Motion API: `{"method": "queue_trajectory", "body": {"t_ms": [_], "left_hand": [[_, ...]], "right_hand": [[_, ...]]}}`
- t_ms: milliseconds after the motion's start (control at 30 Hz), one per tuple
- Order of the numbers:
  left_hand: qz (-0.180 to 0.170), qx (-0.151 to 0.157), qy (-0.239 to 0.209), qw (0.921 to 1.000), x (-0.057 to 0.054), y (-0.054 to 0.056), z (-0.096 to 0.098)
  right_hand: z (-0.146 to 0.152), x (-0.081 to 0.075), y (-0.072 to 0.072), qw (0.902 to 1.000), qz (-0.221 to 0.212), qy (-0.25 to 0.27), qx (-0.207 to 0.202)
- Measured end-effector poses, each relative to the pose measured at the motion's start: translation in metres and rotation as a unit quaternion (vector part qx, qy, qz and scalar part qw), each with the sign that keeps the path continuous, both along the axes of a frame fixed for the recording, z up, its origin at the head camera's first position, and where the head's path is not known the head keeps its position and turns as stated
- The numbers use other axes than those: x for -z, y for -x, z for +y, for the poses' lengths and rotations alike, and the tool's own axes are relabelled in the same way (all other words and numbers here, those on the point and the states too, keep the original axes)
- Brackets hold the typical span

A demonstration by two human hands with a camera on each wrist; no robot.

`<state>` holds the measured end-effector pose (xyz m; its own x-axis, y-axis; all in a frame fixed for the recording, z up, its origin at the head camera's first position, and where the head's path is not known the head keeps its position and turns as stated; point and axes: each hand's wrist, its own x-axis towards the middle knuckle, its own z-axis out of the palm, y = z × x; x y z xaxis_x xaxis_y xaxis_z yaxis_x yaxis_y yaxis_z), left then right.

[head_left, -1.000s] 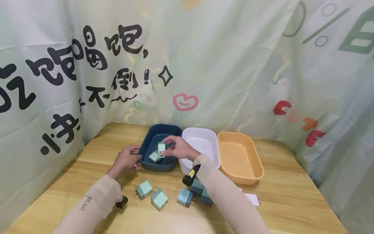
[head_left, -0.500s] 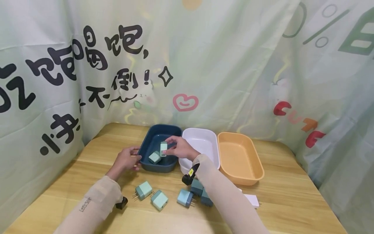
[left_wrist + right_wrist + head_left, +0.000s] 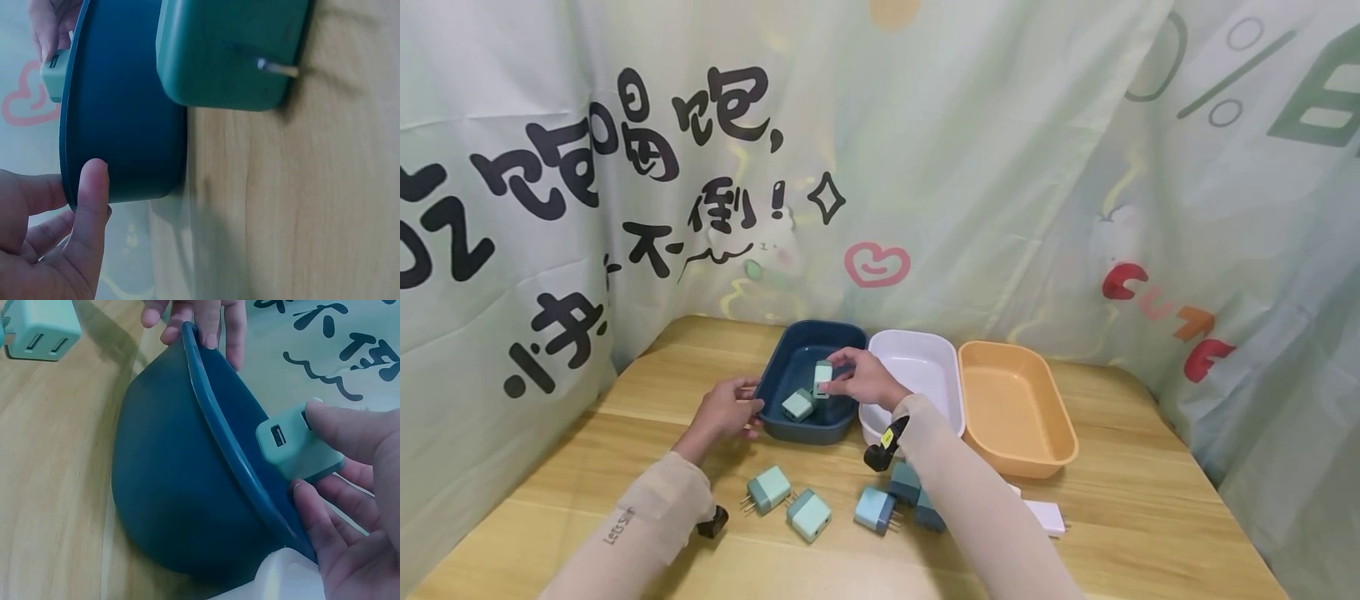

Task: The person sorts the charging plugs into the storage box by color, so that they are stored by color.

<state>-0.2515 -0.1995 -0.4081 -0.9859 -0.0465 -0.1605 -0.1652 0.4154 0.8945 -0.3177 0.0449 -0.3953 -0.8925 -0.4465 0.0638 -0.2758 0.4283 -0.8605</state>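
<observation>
Head view: charger [image 3: 822,382] in right hand [image 3: 867,380], apparently above tray [image 3: 808,432].

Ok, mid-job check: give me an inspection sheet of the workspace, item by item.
Surface: wood-grain table
Job's things: blue tray with one green charger inside, a held charger over it; white tray and orange tray alongside; loose green chargers, blue chargers and a white charger in front, some partly hidden by the right sleeve
Clutter: nothing seen
Hands: left hand pinches the blue tray's rim; right hand pinches the held charger
Cables: nothing seen
Surroundings: pale printed curtain behind and at the sides
</observation>
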Motion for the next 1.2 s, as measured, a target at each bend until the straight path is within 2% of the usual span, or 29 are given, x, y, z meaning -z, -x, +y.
{"method": "queue_trajectory", "body": {"t_ms": [800,1200], "left_hand": [[-0.008,0.005,0.002,1.0000,0.002,-0.002,0.003],[-0.003,0.006,-0.008,0.9999,0.002,0.002,-0.001]], "right_hand": [[0.006,0.004,0.000,0.9996,-0.007,-0.023,0.017],[0.013,-0.007,0.001,0.9998,-0.013,0.000,0.016]]}}
